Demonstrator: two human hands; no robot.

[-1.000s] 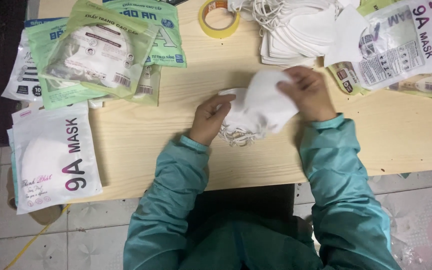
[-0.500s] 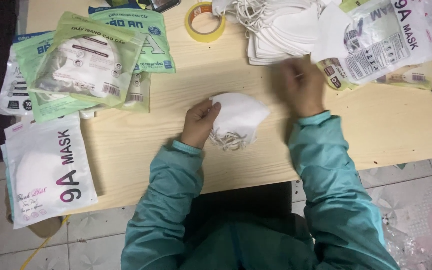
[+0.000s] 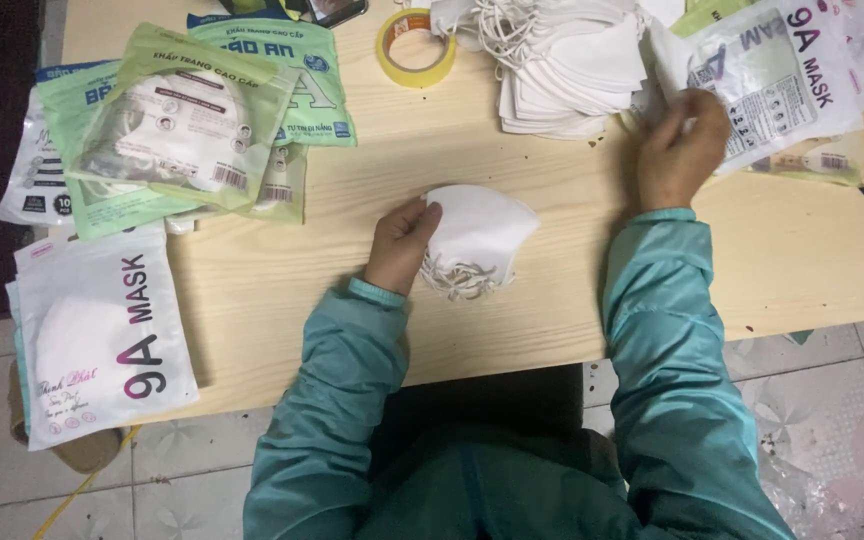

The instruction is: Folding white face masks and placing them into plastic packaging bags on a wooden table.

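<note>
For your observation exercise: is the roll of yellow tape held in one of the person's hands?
No, the roll of yellow tape lies alone on the table, apart from the left hand and right hand.

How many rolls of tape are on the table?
1. The yellow tape roll lies flat at the table's far edge, between the green packets and the mask stack. Others could be hidden under the packets.

The right hand's fingers [image 3: 697, 112] curl under, tips hidden among clear packets [image 3: 782, 75]. Beyond them, the white mask stack [image 3: 562, 70] is cut by the top edge.
</note>
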